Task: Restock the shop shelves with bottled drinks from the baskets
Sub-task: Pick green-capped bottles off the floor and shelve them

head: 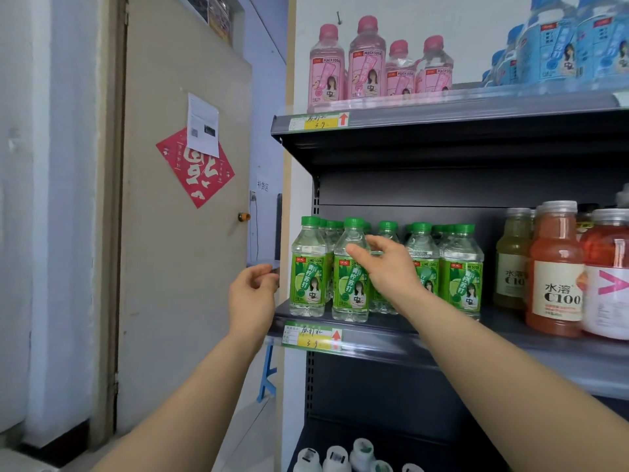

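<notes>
Lime soda bottles [311, 267] crowd the middle shelf [374, 344].

I read this frame as bright and evenly lit. The light is soft and diffuse, with no hard shadows, and its source is out of view. The underside of the upper shelf [442, 148] lies in deep shade, and the lowest bay around the white caps [337, 454] is dim. Pale glare streaks the clear price rail [476, 105]. Centre focus is sharp: the lime soda bottles [310, 267] carry legible labels. At top right the blue bottles [558, 46] smear and stretch. Wide-angle distortion bows the door frame [117, 199] and elongates the forearms [493, 362].
</notes>
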